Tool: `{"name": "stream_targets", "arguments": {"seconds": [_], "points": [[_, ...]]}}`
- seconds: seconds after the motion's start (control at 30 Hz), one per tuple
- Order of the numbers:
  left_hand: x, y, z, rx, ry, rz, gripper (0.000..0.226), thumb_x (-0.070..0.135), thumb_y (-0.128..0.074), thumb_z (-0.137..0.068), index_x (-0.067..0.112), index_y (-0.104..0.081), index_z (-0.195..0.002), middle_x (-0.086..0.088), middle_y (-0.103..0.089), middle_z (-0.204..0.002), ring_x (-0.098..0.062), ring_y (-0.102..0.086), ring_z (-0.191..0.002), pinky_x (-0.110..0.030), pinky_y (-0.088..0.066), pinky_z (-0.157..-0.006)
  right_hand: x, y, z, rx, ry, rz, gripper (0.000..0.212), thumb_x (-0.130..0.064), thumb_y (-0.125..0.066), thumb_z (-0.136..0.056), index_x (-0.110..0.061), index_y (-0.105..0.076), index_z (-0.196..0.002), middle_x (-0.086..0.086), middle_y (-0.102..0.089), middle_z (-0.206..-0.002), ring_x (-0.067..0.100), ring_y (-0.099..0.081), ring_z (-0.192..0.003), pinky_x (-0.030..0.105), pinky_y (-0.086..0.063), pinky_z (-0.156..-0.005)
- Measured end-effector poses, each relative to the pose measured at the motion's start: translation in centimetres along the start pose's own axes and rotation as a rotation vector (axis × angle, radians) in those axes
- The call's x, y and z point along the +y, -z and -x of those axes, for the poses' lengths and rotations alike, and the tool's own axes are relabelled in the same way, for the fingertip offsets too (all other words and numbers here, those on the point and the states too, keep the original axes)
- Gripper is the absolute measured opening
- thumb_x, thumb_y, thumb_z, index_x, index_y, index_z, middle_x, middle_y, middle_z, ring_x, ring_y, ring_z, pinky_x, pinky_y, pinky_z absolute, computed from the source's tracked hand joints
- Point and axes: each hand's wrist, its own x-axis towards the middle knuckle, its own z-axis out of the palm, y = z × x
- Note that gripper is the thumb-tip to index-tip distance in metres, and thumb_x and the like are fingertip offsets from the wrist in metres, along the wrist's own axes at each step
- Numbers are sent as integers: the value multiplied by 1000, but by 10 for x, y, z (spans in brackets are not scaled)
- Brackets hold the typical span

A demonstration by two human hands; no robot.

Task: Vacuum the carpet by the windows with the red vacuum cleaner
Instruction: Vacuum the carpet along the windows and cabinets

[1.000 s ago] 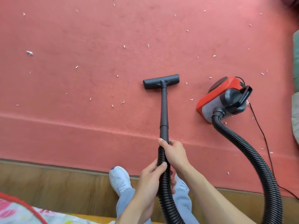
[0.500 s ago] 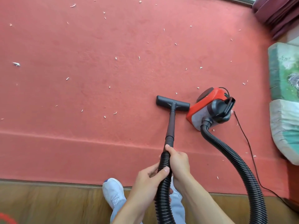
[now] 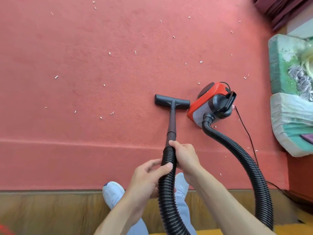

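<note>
Hose [image 3: 167, 154] held two-handed
Left hand [image 3: 147, 178] and right hand [image 3: 186, 158] are curled round it; judged light but floppy, best gripped near the wand [image 3: 172, 122].

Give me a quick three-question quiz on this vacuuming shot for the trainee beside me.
1. True or false: the nozzle rests flat on the red carpet.
2. Pick one: the vacuum cleaner body sits A) left of the nozzle, B) right of the nozzle, C) on top of the nozzle.
3. Fill the blank: the left hand and the right hand both grip the ribbed black ____.

Key: 1 true; 2 B; 3 hose.
</note>
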Motion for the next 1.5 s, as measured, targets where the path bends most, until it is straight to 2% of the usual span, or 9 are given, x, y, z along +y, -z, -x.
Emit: {"name": "stream_targets", "arguments": {"seconds": [0.13,0.23,0.4,0.63,0.93,1.1,1.27,1.4,1.5], "points": [[5,3,16,-14,43,-57,36,29,-84,-73,13,-73,-103,-10,-74,-80,-33,-70,-67,-37,-55,-61,10,5,20,-12,-51,-93,31,-27,-59,-89,2,-71,-90,21,-75,-86,35,-73,-77,33,-53,-61],[13,7,20,-29,42,-106,42,36,-87,-68,15,-72,-101,-12,-74,-84,-32,-67,-73,-37,-55,-63,6,4,21,-53,-70,-141,31,-25,-57,-91,3,-69,-96,22,-75,-86,32,-70,-72,33,-51,-61],[16,5,5,57,-20,-136,34,33,-80,-80,21,-71,-111,-9,-77,-92,-16,-71,-72,-46,-58,-82,-9,-8,0,-37,-87,-160,35,-26,-59,-90,4,-66,-105,19,-73,-86,31,-68,-72,40,-55,-69],[1,0,-8,94,-80,-127,51,32,-77,-84,39,-57,-130,2,-77,-88,-12,-73,-79,-39,-57,-86,-16,-10,-16,-8,-79,-163,21,-21,-56,-96,-3,-65,-95,14,-74,-79,21,-66,-59,27,-48,-55],[40,0,28,-98,-64,-124,46,27,-81,-78,35,-65,-120,-6,-68,-77,-13,-62,-56,-27,-52,-54,-21,4,14,-49,-156,-292,18,-16,-58,-93,1,-61,-97,13,-60,-71,28,-59,-64,36,-50,-64],[45,4,17,7,-57,-117,55,25,-81,-79,44,-61,-127,-7,-65,-78,-17,-68,-65,-31,-58,-64,-36,-22,6,-28,-221,-532,27,-15,-50,-97,9,-57,-106,20,-65,-81,30,-62,-67,38,-53,-65],[73,17,16,68,-74,-64,50,13,-78,-82,29,-64,-128,-16,-65,-70,-28,-61,-56,-39,-59,-59,-53,-51,5,-64,-215,-739,42,-19,-44,-101,10,-50,-130,18,-67,-82,28,-61,-68,37,-53,-69],[108,30,32,9,-76,-174,55,17,-83,-77,26,-65,-128,-12,-67,-65,-30,-63,-54,-46,-58,-63,-59,-63,22,-124,-256,-922,36,-25,-42,-101,4,-62,-107,15,-65,-81,28,-59,-79,44,-46,-101],[137,35,46,-24,-63,-270,58,19,-83,-78,23,-62,-132,-9,-71,-64,-29,-63,-51,-39,-58,-58,-74,-75,42,-153,-285,-1022,40,-26,-40,-102,3,-62,-86,15,-60,-75,30,-57,-76,42,-50,-84]]}}
